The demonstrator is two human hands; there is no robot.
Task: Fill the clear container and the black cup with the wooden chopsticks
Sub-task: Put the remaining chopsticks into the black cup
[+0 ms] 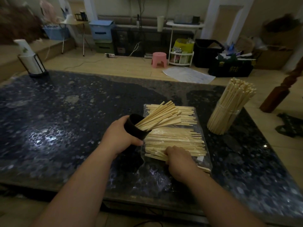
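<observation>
Fingers (171, 150) of the right hand (178, 159) curl down on the loose chopsticks (177, 138), with the black cup (134, 128) at ten o'clock from them.

The chopsticks lie flat with their long axis running nine to three, and the right hand covers their nine o'clock ends; its fingertips are hidden, so I cannot tell whether they have closed round a bunch. The left hand (121, 136) grips the cup, tilted with its mouth opening toward two o'clock and sticks fanning out of it. Any bunch likely has to swing up and left, ends first. A plastic bag (147, 174) lies under the pile on the table (65, 112). The clear container (229, 115) stands packed full at two o'clock.
</observation>
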